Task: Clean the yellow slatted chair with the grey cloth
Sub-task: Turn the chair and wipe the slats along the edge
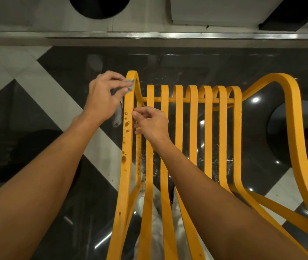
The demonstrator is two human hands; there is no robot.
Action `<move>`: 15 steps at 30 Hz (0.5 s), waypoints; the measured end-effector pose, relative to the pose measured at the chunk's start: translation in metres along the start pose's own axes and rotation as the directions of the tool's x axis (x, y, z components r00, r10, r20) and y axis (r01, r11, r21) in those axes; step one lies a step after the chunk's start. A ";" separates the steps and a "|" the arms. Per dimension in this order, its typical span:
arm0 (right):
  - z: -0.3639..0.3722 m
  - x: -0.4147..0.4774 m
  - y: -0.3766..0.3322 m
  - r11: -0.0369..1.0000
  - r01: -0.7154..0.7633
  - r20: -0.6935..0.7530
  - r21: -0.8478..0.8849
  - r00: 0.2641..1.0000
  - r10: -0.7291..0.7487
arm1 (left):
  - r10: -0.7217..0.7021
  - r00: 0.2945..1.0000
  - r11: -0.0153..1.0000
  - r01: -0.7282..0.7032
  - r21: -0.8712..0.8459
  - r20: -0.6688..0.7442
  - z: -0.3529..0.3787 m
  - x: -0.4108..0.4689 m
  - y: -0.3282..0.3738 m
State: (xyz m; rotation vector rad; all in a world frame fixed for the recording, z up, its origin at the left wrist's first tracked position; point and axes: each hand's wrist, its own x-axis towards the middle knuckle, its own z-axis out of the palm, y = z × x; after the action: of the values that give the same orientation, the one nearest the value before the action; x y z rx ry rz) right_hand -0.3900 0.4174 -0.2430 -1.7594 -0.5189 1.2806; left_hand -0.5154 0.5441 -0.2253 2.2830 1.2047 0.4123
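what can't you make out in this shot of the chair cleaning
Grey cloth: head view, mostly hidden under the left hand; only a corner and a hanging tail show.
Yellow slatted chair: slat ends cut off by the bottom edge; the right forearm covers some.
Right hand: whether its grip closes on the chair is hidden by its own fingers.
Brown spots: too small to identify.

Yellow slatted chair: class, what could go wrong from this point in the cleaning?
1. The left hand holds the grey cloth at the slat's top; wiping down could smear the brown drops rather than lift them.
2. The right hand grips the yellow chair beside those drops and may get soiled.
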 end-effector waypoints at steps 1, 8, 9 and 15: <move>0.001 0.000 -0.001 1.000 0.000 -0.004 0.000 1.000 0.000 | -0.023 1.000 1.000 0.023 -0.014 -0.017 0.002 0.000 -0.001; 0.003 0.002 0.001 1.000 -0.005 -0.034 0.003 0.999 0.005 | -0.098 0.995 0.995 0.098 0.028 0.006 0.013 0.044 0.000; 0.003 0.001 0.002 1.000 -0.006 -0.033 0.008 0.999 0.006 | -0.052 0.999 0.998 0.052 0.039 0.015 0.011 0.036 0.001; 0.003 -0.002 0.001 0.998 -0.024 -0.004 0.058 1.000 0.024 | -0.048 0.995 0.999 0.047 -0.016 -0.089 0.010 0.015 0.000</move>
State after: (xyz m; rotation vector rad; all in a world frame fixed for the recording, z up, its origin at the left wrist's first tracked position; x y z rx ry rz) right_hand -0.3934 0.4167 -0.2434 -1.7244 -0.4549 1.2952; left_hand -0.5027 0.5533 -0.2334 2.2404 1.2926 0.5080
